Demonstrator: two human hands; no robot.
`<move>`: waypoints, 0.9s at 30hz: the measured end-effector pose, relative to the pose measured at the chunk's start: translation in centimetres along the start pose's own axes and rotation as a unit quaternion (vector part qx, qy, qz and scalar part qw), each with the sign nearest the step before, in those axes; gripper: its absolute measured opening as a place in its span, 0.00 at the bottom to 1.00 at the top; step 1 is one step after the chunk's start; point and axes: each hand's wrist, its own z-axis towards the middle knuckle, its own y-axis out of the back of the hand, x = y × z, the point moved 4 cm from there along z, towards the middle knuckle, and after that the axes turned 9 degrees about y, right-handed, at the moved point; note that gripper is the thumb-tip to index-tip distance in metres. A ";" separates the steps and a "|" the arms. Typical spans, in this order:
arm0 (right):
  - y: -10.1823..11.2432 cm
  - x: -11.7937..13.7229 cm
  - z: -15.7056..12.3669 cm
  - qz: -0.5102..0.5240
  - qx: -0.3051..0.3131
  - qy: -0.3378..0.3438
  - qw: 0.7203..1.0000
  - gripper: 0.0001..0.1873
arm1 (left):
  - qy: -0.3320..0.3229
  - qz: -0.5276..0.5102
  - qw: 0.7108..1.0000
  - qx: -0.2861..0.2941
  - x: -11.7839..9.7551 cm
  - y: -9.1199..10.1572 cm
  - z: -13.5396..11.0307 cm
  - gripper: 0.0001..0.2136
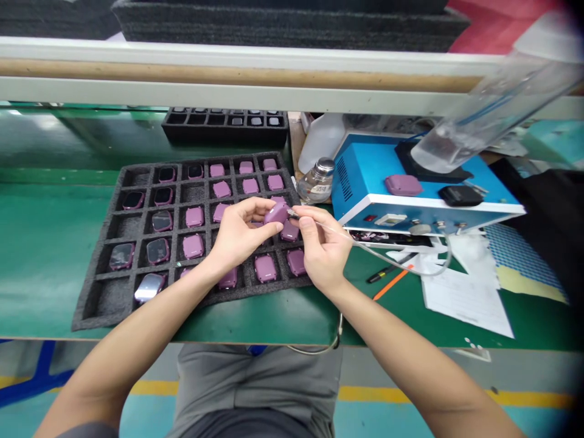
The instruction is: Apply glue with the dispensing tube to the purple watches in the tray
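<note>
Grey trousers [255, 383] down low, then left hand [237, 237] with fingers clamped on a purple watch case [276, 213], right hand [322, 249] pinching a cable tip [292, 213] against it. Foam tray [103, 298] sits right under the fingertips.

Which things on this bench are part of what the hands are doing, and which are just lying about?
In hand: left hand holding purple case; right hand holding thin tool at its edge; foam tray of like purple cases below.
Lying about: blue box, glass bottle, papers, pen, second black tray behind.
</note>
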 end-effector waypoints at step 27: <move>-0.5 0.0 0.1 0.016 0.006 -0.005 1.000 0.08 | 0.009 -0.014 1.000 -0.016 0.1 0.3 0.1 0.19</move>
